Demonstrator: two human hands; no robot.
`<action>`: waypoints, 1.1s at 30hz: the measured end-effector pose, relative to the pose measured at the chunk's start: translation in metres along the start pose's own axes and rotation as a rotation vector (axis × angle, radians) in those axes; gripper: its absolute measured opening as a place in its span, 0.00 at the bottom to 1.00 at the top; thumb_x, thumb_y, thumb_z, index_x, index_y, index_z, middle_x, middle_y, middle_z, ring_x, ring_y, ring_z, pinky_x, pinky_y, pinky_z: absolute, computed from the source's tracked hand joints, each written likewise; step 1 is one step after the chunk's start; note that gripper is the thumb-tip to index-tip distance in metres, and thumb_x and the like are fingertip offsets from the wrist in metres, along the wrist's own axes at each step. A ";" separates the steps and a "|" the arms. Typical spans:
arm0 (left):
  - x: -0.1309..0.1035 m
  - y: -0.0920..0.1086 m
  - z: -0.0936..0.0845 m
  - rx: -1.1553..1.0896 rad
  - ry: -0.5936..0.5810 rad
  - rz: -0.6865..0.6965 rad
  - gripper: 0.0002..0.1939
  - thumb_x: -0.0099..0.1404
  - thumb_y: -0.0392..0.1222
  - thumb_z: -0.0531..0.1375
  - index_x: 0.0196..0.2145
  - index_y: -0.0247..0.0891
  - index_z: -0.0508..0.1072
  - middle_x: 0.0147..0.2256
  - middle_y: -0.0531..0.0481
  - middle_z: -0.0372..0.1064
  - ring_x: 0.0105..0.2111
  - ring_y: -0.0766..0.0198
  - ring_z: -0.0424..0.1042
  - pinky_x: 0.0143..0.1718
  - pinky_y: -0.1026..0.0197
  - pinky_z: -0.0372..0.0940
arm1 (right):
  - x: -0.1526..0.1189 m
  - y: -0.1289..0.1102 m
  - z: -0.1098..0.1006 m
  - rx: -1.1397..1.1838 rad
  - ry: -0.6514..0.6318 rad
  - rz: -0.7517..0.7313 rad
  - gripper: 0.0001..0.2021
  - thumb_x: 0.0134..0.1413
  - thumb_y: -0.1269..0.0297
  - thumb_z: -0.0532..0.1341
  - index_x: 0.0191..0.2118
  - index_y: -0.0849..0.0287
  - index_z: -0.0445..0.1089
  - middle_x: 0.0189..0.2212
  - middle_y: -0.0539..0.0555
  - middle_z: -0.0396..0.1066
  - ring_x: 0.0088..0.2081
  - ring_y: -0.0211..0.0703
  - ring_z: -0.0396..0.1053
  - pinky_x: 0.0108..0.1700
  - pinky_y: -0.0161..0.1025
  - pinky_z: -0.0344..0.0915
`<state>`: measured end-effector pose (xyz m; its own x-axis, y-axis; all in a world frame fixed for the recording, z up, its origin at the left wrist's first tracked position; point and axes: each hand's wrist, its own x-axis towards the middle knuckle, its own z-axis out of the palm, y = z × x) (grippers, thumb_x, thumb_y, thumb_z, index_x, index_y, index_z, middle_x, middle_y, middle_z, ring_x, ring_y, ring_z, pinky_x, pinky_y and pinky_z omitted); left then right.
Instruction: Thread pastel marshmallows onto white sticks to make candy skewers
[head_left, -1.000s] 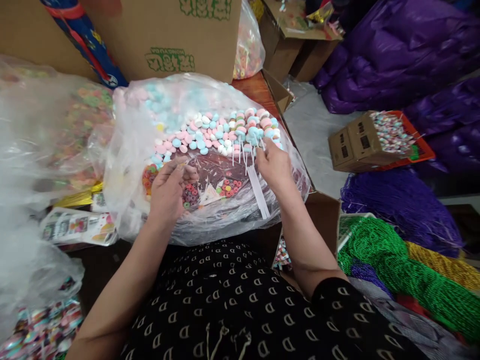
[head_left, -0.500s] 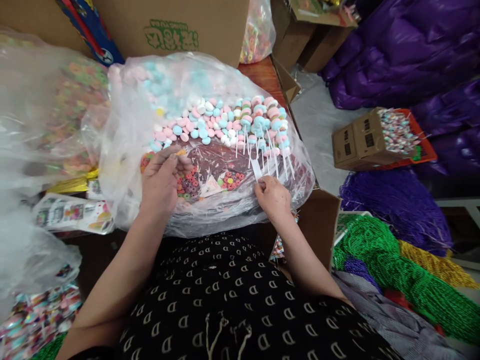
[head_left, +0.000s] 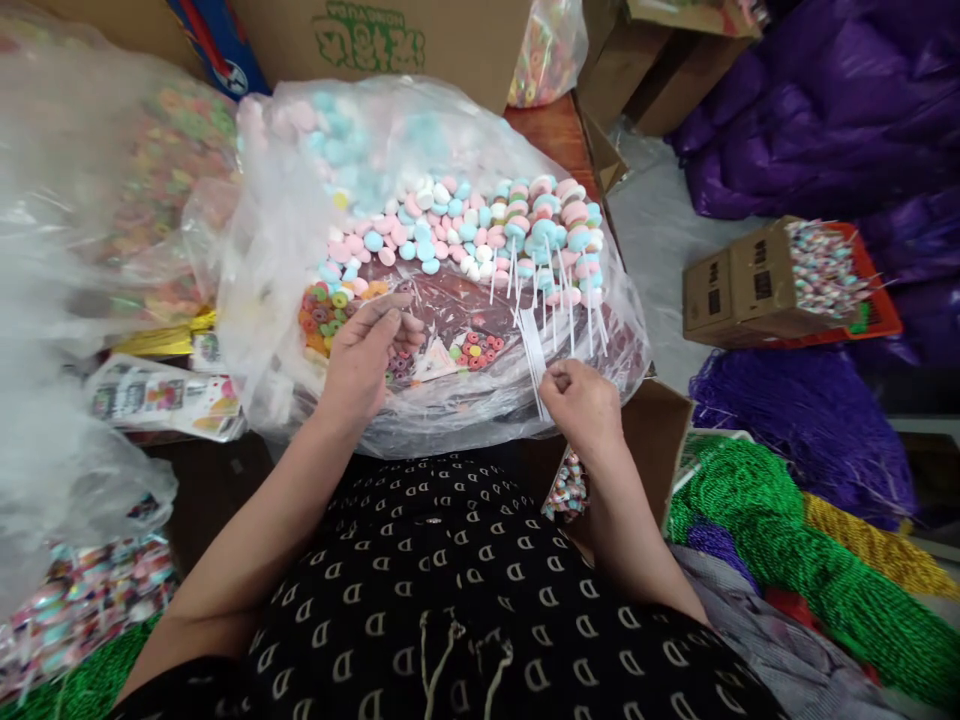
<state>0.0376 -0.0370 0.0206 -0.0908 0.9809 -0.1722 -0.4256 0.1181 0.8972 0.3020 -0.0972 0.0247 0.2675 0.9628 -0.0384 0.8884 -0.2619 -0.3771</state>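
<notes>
My left hand hovers over the left of the plastic-covered work surface, thumb and fingers pinched together; whatever may be between them is hidden. Beside it are green and orange ring candies, with red and purple ones further right. My right hand is closed, its fingertips at the edge of a small bundle of flat white sticks; I cannot make out what it grips. Above the sticks lie skewers of pink, blue and white round candies. Loose candies of the same colours spread to their left.
A large clear plastic bag surrounds the candies. Behind it stands a cardboard box. More bagged ring candies are at left. On the right are a carton, purple strands and green bead strings.
The view has shifted, so the surface appears further right and higher. My right hand has drawn slightly back from the white sticks, showing more of them. My left hand stays pinched near the ring candies.
</notes>
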 end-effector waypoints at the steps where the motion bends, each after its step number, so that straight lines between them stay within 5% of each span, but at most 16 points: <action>1: -0.002 -0.002 0.001 -0.003 -0.024 -0.027 0.07 0.65 0.41 0.71 0.40 0.39 0.83 0.31 0.51 0.78 0.29 0.66 0.77 0.30 0.64 0.71 | -0.007 0.003 -0.003 0.040 -0.007 -0.005 0.05 0.54 0.65 0.60 0.29 0.54 0.73 0.25 0.54 0.74 0.30 0.49 0.70 0.37 0.43 0.63; 11: -0.021 -0.025 0.023 -0.019 -0.354 -0.359 0.15 0.62 0.45 0.74 0.45 0.37 0.84 0.31 0.48 0.79 0.26 0.66 0.76 0.22 0.66 0.69 | -0.046 -0.023 -0.004 0.679 -0.226 -0.070 0.07 0.51 0.59 0.62 0.27 0.55 0.72 0.21 0.47 0.65 0.24 0.37 0.60 0.28 0.36 0.59; 21: -0.023 -0.009 0.024 -0.067 -0.284 -0.287 0.07 0.64 0.44 0.71 0.35 0.39 0.80 0.26 0.52 0.76 0.25 0.67 0.76 0.25 0.66 0.71 | -0.043 -0.034 0.011 0.828 -0.242 -0.094 0.08 0.55 0.57 0.66 0.29 0.55 0.74 0.24 0.48 0.69 0.26 0.39 0.62 0.31 0.37 0.61; 27: -0.015 -0.013 0.019 -0.158 -0.243 -0.339 0.12 0.61 0.46 0.74 0.35 0.37 0.79 0.27 0.52 0.77 0.25 0.68 0.76 0.22 0.67 0.70 | -0.040 -0.027 0.014 1.105 -0.410 -0.083 0.10 0.63 0.53 0.67 0.39 0.52 0.81 0.28 0.50 0.78 0.24 0.40 0.66 0.27 0.39 0.65; 33: -0.020 -0.019 0.027 -0.227 -0.292 -0.447 0.12 0.65 0.48 0.72 0.34 0.38 0.76 0.26 0.52 0.76 0.24 0.68 0.74 0.23 0.67 0.69 | -0.027 -0.050 0.022 0.932 -0.070 -0.408 0.08 0.63 0.56 0.68 0.44 0.45 0.84 0.42 0.54 0.82 0.42 0.50 0.78 0.46 0.52 0.78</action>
<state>0.0722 -0.0552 0.0177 0.3807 0.8491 -0.3662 -0.5511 0.5263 0.6475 0.2424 -0.1084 0.0243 -0.0394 0.9766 0.2115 0.2550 0.2145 -0.9428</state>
